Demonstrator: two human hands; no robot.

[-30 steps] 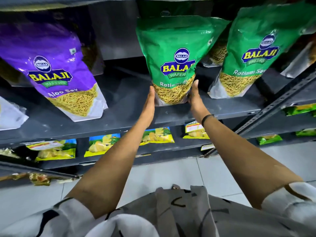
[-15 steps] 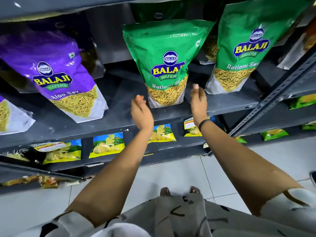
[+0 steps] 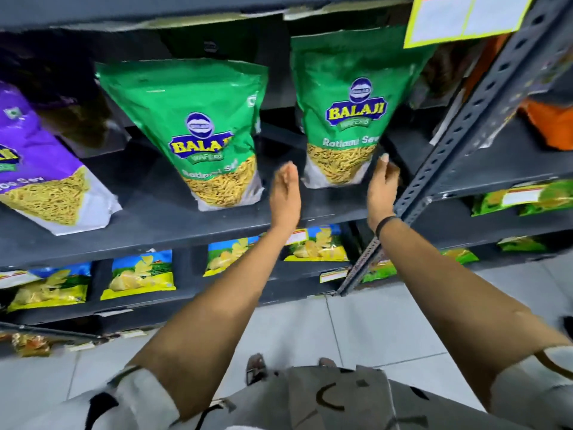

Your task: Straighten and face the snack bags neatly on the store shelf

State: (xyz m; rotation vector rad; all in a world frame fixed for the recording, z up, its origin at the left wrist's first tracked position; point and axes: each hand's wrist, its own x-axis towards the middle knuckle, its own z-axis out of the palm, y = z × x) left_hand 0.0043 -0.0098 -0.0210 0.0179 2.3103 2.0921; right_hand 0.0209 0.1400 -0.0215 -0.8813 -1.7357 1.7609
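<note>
Two green Balaji Ratlami Sev bags stand on the dark grey shelf (image 3: 155, 225). The left green bag (image 3: 204, 131) stands alone, leaning slightly. The right green bag (image 3: 350, 113) stands upright between my two hands. My left hand (image 3: 285, 197) is flat and open just left of its base. My right hand (image 3: 383, 184) is open at its lower right corner, fingertips near or touching the bag. A purple Aloo Sev bag (image 3: 34, 169) leans at the far left.
A perforated grey upright post (image 3: 459, 131) runs diagonally right of my right hand. A yellow-edged price card (image 3: 465, 17) hangs from the shelf above. Yellow-and-blue chip bags (image 3: 139, 271) line the lower shelf. An orange bag (image 3: 548, 119) sits in the neighbouring bay. Tiled floor lies below.
Both hands let go of the left green bag, drew back, then shifted right and now flank the right green bag. The view has swung to the right.
</note>
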